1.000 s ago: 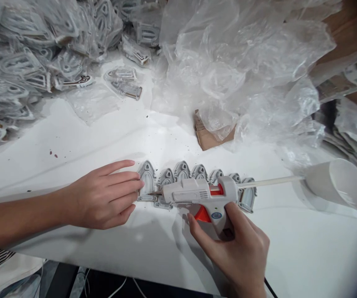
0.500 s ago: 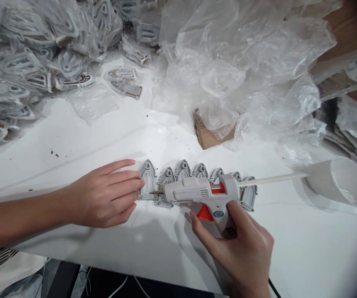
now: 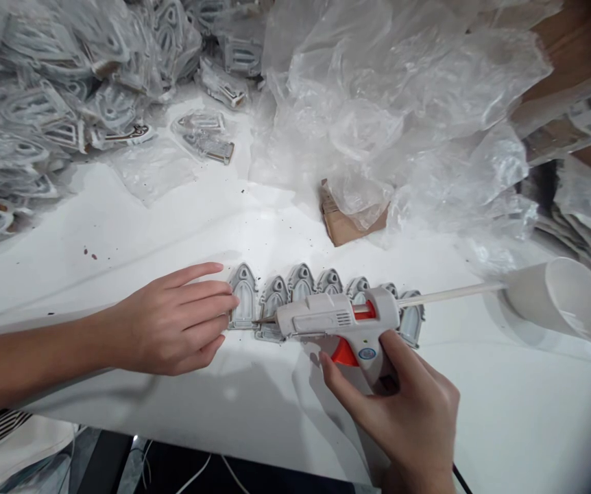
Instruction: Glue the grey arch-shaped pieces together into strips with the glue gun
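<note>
My right hand [image 3: 398,405] is wrapped round the grip of a white hot glue gun [image 3: 321,315] with a red trigger. A glue stick [image 3: 452,295] sticks out of the gun's rear. The metal nozzle points left, close to the lower right edge of the leftmost grey arch-shaped piece [image 3: 244,295]; I cannot tell if it touches. Several like pieces stand in a row to the right, partly hidden behind the gun. My left hand [image 3: 187,319] lies with fingers stretched out, fingertips at the left edge of that leftmost piece.
Clear plastic bags [image 3: 393,103] are heaped at the back right, partly over a cardboard piece [image 3: 352,223]. A pile of bagged grey pieces [image 3: 69,103] fills the back left. A white cup [image 3: 568,302] lies tipped at the right, by the glue stick's end. Cables hang below the front edge.
My right hand has moved the glue gun slightly to the right, so the nozzle has drawn back from the leftmost piece's middle toward its right edge. My left hand stays nearly still.
</note>
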Motion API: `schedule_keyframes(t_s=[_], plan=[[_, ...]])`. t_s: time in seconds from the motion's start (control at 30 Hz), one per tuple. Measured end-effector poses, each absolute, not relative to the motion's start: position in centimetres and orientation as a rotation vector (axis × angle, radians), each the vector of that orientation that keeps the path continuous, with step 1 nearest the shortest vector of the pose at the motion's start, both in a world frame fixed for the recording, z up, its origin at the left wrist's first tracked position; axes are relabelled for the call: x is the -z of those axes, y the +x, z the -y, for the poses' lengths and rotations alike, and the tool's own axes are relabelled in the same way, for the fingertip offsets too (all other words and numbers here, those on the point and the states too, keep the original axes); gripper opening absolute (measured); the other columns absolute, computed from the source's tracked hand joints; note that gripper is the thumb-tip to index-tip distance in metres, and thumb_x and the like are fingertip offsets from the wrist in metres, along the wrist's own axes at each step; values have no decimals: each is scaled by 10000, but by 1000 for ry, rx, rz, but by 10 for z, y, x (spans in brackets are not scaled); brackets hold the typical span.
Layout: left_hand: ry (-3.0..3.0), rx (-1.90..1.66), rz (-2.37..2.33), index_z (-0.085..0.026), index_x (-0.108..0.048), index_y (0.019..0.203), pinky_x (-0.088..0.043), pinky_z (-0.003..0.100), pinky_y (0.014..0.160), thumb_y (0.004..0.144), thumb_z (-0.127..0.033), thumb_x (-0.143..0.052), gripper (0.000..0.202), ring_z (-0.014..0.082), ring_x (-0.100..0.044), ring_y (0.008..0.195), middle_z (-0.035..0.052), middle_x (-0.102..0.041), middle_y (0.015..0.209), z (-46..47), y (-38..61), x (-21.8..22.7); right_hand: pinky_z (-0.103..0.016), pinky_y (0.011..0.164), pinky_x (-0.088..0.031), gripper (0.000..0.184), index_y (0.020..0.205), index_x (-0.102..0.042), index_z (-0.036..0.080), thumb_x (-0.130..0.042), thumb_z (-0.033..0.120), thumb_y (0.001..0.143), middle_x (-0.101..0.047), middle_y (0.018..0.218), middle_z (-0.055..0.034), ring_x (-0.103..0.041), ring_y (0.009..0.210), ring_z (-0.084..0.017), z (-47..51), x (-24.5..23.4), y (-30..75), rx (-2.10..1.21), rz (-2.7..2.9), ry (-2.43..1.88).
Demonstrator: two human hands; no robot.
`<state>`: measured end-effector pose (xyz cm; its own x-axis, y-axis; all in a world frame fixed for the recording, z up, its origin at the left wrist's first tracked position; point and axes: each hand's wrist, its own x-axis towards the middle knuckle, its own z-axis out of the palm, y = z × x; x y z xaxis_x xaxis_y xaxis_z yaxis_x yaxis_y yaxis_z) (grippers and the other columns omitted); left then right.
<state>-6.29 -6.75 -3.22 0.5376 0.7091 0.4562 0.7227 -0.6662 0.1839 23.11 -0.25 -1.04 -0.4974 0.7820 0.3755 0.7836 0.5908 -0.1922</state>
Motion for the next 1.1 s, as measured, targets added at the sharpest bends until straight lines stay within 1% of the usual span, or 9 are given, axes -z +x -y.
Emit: schedule_keyframes(t_s=[0.17,0.33,0.53,0.83,1.1], plan=[[-2740,753,1312,-158,-636,863,-413,396,1138,832,-176,-632,36,165,-640,1029,29,-707,1040,68,-63,31,-143,425,-278,400,736,-463,153,-696,477,736,-376,493,72,-337,425,-16,2,11,233,-28,2413,-1241],[-2734,760,1277,-165,-635,882,-417,392,1136,836,-182,-619,52,161,-637,1036,28,-704,1054,66,-63,32,-130,413,-277,398,720,-431,156,-699,450,729,-359,490,78,-297,417,-6,3,10,232,-158,2437,-1223],[-2732,784,1294,-157,-638,891,-429,397,1124,830,-173,-631,63,167,-644,1033,30,-712,1050,68,-63,31,-122,377,-212,427,699,-400,156,-700,456,742,-304,492,80,-244,428,1,5,9,229,-187,2347,-1359],[-2717,812,1282,-165,-640,891,-444,404,1114,837,-173,-607,63,167,-649,1036,31,-716,1054,68,-63,33,-125,379,-230,446,696,-414,157,-710,488,733,-283,497,78,-245,439,-8,5,13,228,-219,2320,-1428],[-2731,804,1274,-157,-645,894,-438,414,1105,844,-171,-605,66,178,-646,1032,33,-715,1060,68,-64,32,-125,400,-242,524,666,-357,160,-726,526,724,-268,516,72,-227,483,-13,5,13,229,-227,2303,-1459]])
